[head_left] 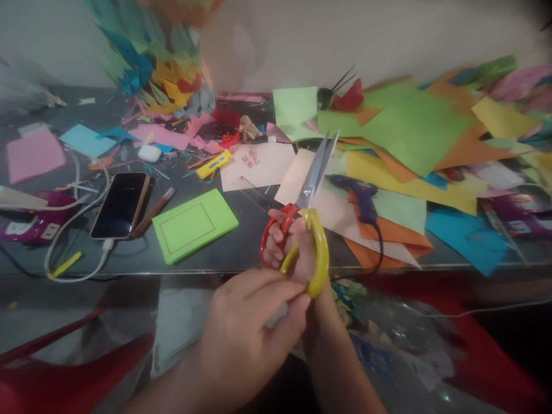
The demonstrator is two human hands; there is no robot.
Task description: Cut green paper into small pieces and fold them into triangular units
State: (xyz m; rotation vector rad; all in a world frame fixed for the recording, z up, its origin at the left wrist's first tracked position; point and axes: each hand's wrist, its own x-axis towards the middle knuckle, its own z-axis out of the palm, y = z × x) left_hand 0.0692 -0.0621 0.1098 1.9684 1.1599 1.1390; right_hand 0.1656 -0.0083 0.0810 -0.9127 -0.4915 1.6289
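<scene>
The person holds up a pair of large metal-bladed scissors (307,196) just above the front edge of the dark grey, flat-topped bench (250,241), the blades pointing away and parted slightly at the tips. The right hand (302,244) has its grip closed about the handles, fingers curled at the red plastic loop (290,214), though where its thumb sits cannot be told; the left hand (254,322) has its grip drawn to a pinch on the lower end of the thick yellow plastic loop (321,253). The scissors look stiff and fairly weighty for their size, likely heavier towards the blades, with smooth loops that could turn a little slick; they are best taken by the handles, well clear of the points. Around them the materials are mostly light and easily creased: a lime-green rectangular paper stack (196,224) with a thin outlined frame, squared and flat; a pale paper sheet with red writing (259,164); and broad, loose green paper sheets (418,126) overlapping at angles. A dark blue, hard-shelled glue gun (364,198) lies near the blades, its cord bending towards the bench edge
</scene>
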